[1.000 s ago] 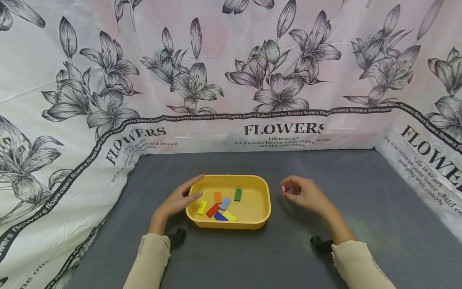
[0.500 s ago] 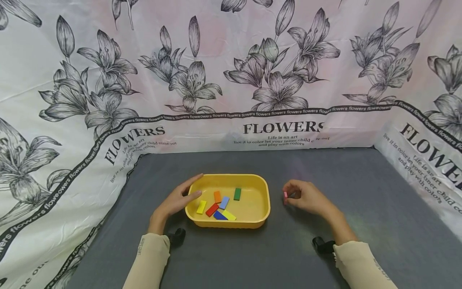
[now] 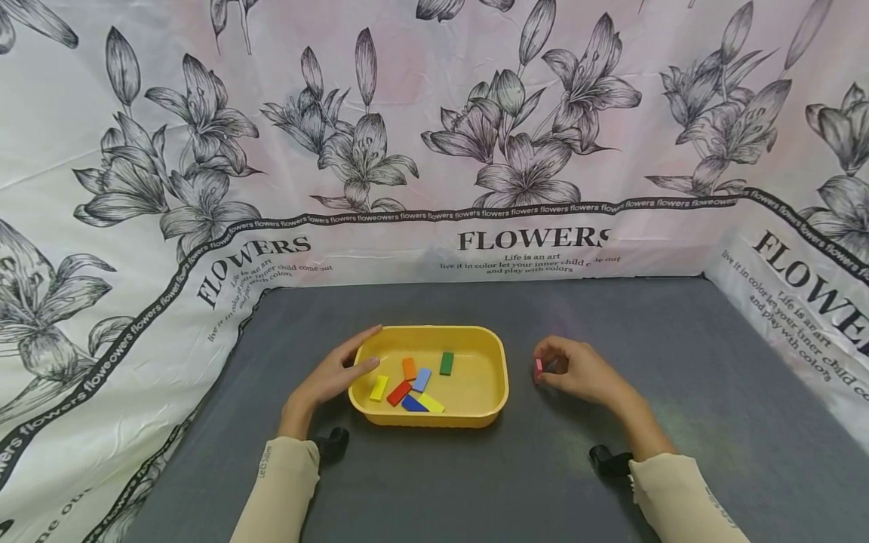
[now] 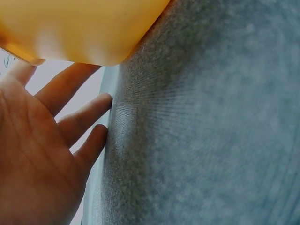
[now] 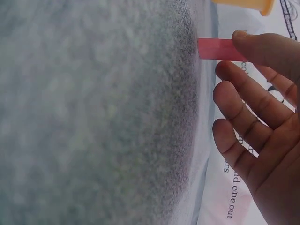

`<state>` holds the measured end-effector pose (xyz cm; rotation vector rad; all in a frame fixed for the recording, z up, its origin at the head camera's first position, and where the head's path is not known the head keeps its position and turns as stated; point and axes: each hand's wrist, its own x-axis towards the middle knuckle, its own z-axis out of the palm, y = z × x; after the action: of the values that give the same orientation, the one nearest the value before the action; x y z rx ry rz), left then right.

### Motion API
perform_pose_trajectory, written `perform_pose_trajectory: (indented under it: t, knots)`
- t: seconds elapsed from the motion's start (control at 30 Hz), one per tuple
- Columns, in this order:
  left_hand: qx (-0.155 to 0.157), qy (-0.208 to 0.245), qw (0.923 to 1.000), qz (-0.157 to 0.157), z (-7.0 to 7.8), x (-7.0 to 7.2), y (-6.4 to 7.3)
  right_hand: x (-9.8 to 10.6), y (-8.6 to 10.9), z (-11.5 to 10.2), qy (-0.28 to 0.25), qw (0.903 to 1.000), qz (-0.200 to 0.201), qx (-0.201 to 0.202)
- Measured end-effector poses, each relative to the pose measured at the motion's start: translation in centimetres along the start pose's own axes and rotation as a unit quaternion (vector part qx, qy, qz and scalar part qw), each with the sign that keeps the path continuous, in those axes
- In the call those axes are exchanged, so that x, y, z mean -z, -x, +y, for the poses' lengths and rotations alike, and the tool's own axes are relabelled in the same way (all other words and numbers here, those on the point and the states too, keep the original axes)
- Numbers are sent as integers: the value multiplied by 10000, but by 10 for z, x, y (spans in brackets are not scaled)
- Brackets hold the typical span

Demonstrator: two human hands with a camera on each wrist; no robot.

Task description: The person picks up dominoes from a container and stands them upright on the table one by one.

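A yellow plastic tray (image 3: 468, 418) stands on the dark table, holding several small flat blocks. My left hand (image 3: 334, 375) grips its left end, thumb over the rim and fingers along the outside; in the left wrist view the lower fingers are spread beside the tray wall. To the right of the tray, my right hand (image 3: 577, 369) pinches a pink block (image 5: 216, 49) between thumb and index finger. That block is upright, its lower end right at the table surface, while the other fingers are loosely bent beside it.
Inside the tray lie a green block (image 3: 446, 363), an orange block (image 3: 409, 369), a light blue block (image 3: 422, 379), a red block (image 3: 399, 393), a dark blue block (image 3: 413, 404) and two yellow ones. A flower-printed cloth (image 3: 380, 256) borders the grey tabletop (image 3: 448, 483) behind and at the sides.
My right hand has shifted slightly right and down with the pink block, bringing it to the table, and then stays nearly still. The left hand and tray keep their place.
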<state>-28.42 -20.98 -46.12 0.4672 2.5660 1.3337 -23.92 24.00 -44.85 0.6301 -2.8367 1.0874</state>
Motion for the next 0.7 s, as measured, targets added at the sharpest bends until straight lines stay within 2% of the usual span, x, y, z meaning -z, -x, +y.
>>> perform_pose_trajectory:
  t: [0.37,0.53,0.7]
  knots:
    - [57,42,10000,11,0,1,0,4,-4,-6,133,9995,193,226]
    - [62,-10,10000,12,-1,1,0,4,-11,-20,279,9983,323,408]
    - [49,-11,10000,2,-1,1,0,-2,-24,-42,299,9946,549,826]
